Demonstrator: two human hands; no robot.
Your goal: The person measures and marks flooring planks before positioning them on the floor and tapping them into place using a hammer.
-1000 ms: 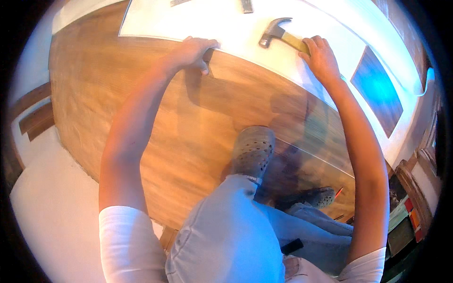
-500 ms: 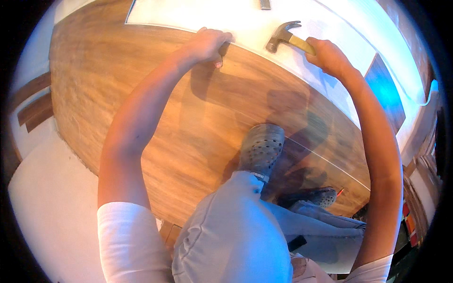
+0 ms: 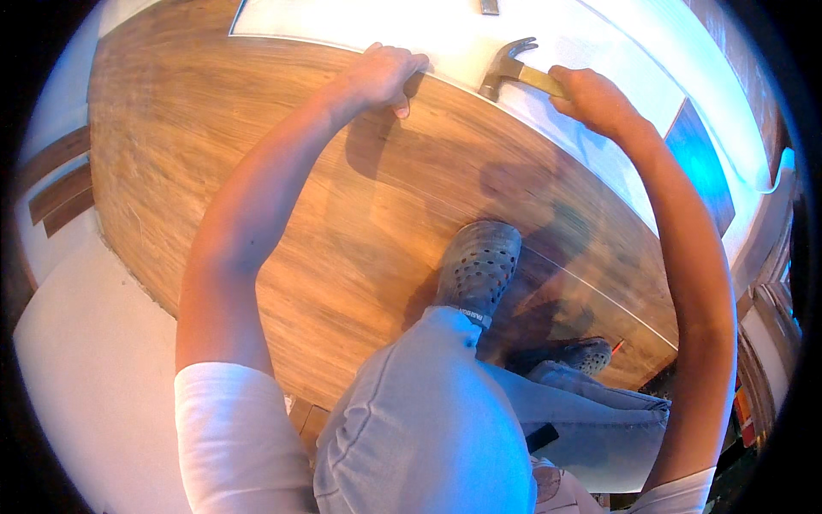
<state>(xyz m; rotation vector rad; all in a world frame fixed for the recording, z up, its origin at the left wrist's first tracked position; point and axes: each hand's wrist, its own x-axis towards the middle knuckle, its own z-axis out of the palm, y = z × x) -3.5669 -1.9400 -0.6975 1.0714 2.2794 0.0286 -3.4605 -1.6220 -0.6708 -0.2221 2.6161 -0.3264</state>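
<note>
My right hand (image 3: 592, 101) is wrapped round the handle of a claw hammer (image 3: 502, 72). The hammer's claw points up and away, and its striking face is at the far edge of the wood-look floor planks (image 3: 257, 128). To the left of it, my left hand (image 3: 385, 77) rests on that same plank edge. Its thumb is apart from the fingers, and nothing shows in its grasp. The undersides of its fingers are hidden.
White underlay (image 3: 565, 43) lies beyond the planks, with a small dark piece (image 3: 489, 7) on it. A loose plank (image 3: 704, 167) is at the right. My dark clogs (image 3: 479, 265) stand on the planks. Plank offcuts (image 3: 64, 201) lie at the far left, and a red-tipped thin item (image 3: 617, 347) is by the rear clog.
The hammer head has come slightly down and left, against the plank edge. My left hand keeps its place on the edge. The whole view has shifted a little.
</note>
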